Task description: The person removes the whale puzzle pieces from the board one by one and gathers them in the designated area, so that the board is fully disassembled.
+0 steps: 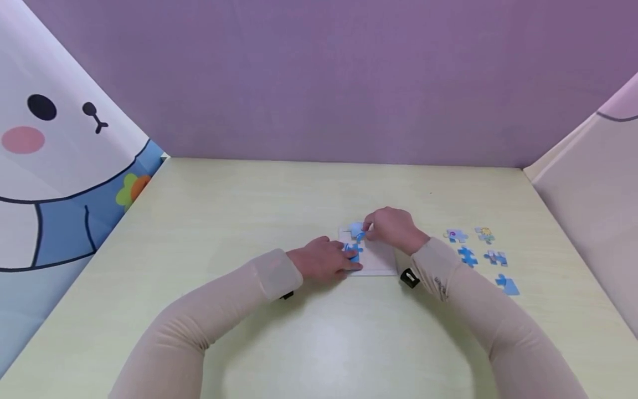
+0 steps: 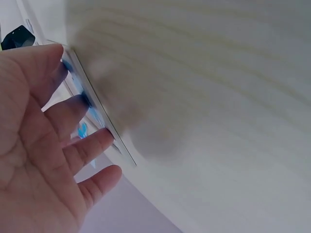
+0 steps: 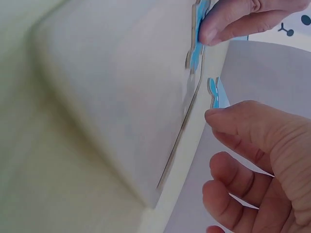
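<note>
A pale puzzle tray (image 1: 381,259) lies flat on the table, with a blue jigsaw piece (image 1: 354,249) in its lower left part. My left hand (image 1: 323,259) rests at the tray's left edge, its fingertips on that blue piece. In the left wrist view, the spread fingers (image 2: 80,116) reach over the tray rim. My right hand (image 1: 394,227) pinches another light-blue jigsaw piece (image 3: 214,92) between thumb and index finger, over the tray's upper left corner. In the right wrist view, that piece stands tilted and apart from the tray surface; the other fingers curl loosely.
Several loose jigsaw pieces lie right of the tray, among them a purple one with a swirl (image 1: 456,236), a blue one (image 1: 467,256) and a corner piece (image 1: 508,286). A purple cloth wall (image 1: 339,83) rises behind the table, with printed cloth at both sides.
</note>
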`<state>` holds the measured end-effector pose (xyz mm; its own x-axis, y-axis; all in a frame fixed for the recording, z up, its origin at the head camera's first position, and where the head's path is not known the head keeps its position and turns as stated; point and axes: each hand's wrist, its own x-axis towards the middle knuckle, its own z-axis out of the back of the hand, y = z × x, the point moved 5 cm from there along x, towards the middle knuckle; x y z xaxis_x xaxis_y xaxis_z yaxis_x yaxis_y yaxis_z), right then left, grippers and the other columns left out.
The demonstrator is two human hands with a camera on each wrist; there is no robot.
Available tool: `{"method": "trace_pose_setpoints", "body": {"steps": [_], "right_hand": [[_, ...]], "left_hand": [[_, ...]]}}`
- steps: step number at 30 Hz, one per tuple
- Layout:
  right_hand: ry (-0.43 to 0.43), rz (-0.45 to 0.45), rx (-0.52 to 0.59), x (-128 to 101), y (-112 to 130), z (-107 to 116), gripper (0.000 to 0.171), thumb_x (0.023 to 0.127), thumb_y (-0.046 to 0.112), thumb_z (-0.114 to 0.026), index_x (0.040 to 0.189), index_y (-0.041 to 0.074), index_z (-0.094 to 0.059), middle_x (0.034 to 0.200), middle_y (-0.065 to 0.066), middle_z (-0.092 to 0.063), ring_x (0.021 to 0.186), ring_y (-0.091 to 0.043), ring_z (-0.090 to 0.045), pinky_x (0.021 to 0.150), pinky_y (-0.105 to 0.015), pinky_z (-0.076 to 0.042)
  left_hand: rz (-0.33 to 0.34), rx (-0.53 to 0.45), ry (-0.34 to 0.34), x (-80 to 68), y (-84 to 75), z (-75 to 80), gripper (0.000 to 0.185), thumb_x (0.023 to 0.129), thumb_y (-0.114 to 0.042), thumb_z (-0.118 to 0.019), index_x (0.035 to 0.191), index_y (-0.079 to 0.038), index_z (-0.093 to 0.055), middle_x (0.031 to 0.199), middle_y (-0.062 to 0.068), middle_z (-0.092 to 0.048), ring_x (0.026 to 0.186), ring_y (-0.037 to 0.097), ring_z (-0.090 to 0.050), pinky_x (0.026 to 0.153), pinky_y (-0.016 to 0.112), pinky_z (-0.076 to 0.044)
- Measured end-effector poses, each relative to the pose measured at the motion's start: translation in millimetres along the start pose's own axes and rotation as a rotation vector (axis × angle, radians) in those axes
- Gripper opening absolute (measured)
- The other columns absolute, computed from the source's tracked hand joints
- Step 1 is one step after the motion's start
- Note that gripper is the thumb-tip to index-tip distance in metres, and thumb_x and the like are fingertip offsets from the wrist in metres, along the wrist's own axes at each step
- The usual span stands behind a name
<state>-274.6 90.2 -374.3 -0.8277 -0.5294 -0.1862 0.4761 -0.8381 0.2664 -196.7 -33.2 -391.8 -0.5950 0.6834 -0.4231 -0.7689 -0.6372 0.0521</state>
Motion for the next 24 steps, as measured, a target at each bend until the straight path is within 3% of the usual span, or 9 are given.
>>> {"method": "trace_pose_setpoints", "body": {"steps": [11, 17, 24], "right_hand": [[-0.017, -0.057, 0.054, -18.4, -36.2, 3.9, 0.017, 0.088, 0.020, -0.066, 0.102, 0.014, -0.075, 0.109, -0.008, -0.070, 0.089, -0.021, -0.063, 0.066, -0.038, -0.050], [-0.023, -0.095, 0.109, -33.0, -57.1, 10.3, 0.018, 0.088, 0.020, -0.067, 0.102, 0.012, -0.074, 0.098, -0.005, -0.070, 0.081, -0.018, -0.060, 0.063, -0.035, -0.047], [-0.020, -0.125, 0.123, -44.6, -78.4, 15.2, 0.020, 0.088, 0.020, -0.067, 0.103, 0.010, -0.073, 0.099, -0.008, -0.069, 0.079, -0.019, -0.059, 0.060, -0.034, -0.046]], "left_hand": [[-0.051, -0.118, -0.118, 4.4, 3.3, 9.5, 0.037, 0.094, -0.027, -0.061, 0.131, -0.026, -0.061, 0.139, -0.004, -0.053, 0.110, 0.023, -0.056, 0.085, 0.035, -0.045], [-0.010, -0.143, -0.125, 6.4, 7.5, 10.4, 0.043, 0.091, -0.033, -0.065, 0.133, -0.026, -0.059, 0.145, 0.000, -0.047, 0.126, 0.025, -0.047, 0.095, 0.038, -0.041], [0.074, -0.171, -0.050, 14.6, 17.7, 7.3, 0.068, 0.088, -0.047, -0.065, 0.147, -0.027, -0.040, 0.154, 0.002, -0.031, 0.140, 0.027, -0.028, 0.107, 0.043, -0.030]]}}
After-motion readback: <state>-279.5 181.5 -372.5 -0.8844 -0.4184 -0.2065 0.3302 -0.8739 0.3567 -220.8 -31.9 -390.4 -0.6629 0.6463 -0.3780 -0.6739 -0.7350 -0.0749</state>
